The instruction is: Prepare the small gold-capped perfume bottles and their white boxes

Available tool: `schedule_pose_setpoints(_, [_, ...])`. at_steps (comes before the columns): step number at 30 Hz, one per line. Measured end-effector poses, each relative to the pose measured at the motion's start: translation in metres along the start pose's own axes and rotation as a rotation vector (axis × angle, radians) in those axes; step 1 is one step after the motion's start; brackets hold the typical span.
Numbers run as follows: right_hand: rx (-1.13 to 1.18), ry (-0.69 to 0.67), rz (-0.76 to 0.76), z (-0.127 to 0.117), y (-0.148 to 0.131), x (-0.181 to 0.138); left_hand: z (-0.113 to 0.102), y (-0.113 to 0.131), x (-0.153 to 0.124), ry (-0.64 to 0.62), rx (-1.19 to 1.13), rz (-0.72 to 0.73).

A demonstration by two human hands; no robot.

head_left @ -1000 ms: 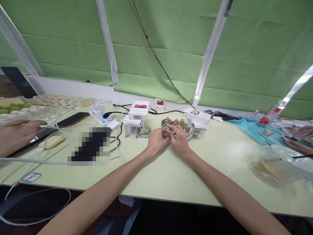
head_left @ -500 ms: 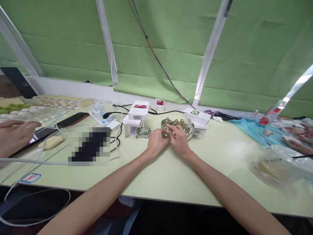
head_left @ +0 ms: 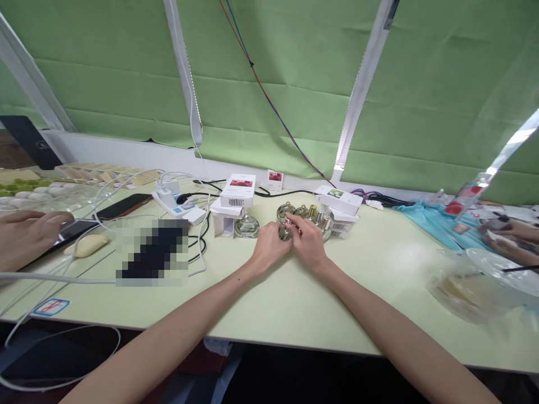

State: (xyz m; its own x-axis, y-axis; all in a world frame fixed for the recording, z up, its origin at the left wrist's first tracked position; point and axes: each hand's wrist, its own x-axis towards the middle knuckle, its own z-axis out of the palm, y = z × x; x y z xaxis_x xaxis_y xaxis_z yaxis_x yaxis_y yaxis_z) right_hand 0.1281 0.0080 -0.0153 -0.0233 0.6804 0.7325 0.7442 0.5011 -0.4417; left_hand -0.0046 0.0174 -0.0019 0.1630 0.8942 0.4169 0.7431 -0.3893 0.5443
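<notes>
My left hand (head_left: 268,247) and my right hand (head_left: 309,241) meet at the middle of the pale green table (head_left: 295,297), fingers curled together round a small glass perfume bottle (head_left: 285,232) that is mostly hidden between them. Just behind my fingers stands a cluster of several small round bottles with gold caps (head_left: 305,214). A single round clear bottle (head_left: 247,226) stands to the left of my left hand, beside an open white box (head_left: 225,217).
White cartons (head_left: 238,191) (head_left: 340,200) lie behind the bottles. Cables, a power strip (head_left: 179,205) and phones (head_left: 124,206) cover the left side, where another person's hand (head_left: 25,235) rests on a tablet. A plastic bag (head_left: 471,286) and another person's hands (head_left: 511,238) are at the right.
My hands stay closed on the small bottle with only slight finger movement. The person's hand at the left shifted a little; the hands at the far right moved.
</notes>
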Motion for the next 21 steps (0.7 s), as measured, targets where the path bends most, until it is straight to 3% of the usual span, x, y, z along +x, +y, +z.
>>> schedule_pose_setpoints(21, [-0.055, 0.009, 0.016, 0.0014, -0.0011, -0.0015, 0.0017, 0.0019, -0.0014, 0.005, -0.022, -0.057])
